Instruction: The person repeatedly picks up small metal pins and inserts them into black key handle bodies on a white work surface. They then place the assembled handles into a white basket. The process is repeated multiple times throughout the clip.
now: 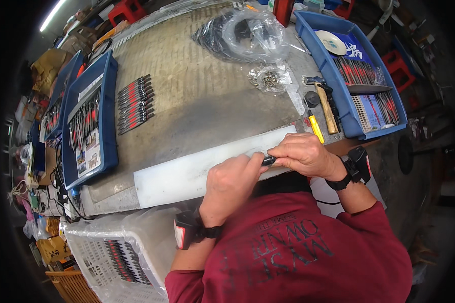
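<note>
— What do your hands hold at the grey worktop [202, 96]?

— Both close on one small, dark, slender piece [269, 160], glossy at its exposed end. Your left hand [231, 183] curls into a loose fist around one end; your right hand [304, 154] pinches the other end between thumb and fingertips. The piece sits just above the near edge of a long, flat, white plastic board [187, 174], smooth and matte, lying across the front of the worktop.

— And around them?

— A neat row of thin tools with red and black handles [135, 103] lies on the worn, streaked surface to your left, beside a blue plastic tray [108, 116] packed with more of the same. To your right, a hammer with a wooden handle [326, 106] and a yellow-handled tool [316, 129] rest against a second blue tray [346, 108]. Farther back, a crinkled clear plastic bag [245, 35] bulges over dark coiled goods, and a smaller clear bag [270, 78] holds tiny metal parts. At your lower left stands a white perforated crate [93, 257], lined with clear film.
</note>
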Tool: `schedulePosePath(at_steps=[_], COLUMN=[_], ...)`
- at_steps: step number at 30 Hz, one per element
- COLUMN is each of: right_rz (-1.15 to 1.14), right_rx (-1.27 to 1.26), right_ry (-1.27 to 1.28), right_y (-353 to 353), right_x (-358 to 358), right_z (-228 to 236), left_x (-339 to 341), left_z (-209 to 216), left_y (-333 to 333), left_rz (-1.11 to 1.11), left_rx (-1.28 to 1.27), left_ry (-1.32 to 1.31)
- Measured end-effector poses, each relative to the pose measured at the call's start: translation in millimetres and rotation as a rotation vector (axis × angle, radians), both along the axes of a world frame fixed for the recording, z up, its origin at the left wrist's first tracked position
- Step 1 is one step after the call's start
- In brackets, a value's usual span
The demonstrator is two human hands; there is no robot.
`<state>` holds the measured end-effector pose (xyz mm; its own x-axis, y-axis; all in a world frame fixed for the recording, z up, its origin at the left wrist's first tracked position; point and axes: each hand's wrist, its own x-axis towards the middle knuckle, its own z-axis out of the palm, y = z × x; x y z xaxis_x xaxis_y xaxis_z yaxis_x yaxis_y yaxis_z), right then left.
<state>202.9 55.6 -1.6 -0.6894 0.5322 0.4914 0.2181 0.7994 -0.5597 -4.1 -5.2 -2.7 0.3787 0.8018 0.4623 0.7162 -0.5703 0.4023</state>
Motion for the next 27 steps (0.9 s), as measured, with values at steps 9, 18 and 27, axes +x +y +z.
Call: schedulePosePath(at_steps=[9,18,27], right_rz=[0.008,-0.008,0.002], right_rx=[0.040,0.057,0.039], right_ry=[0.005,0.028,0.043], right_y=[3.5,1.9,2.7], right_x=[1.5,1.7,3.1], right_z=[0.2,-3.1,-5.6], left_x=[0.7,1.2,3.1], left_z=[2.8,4.5,3.1], left_y=[0.6,0.4,0.5], left_rz=[0.034,0.037,0.035], left_rx=[0.051,0.038,0.054], left_ry=[-0.033,-0.008,-0.007])
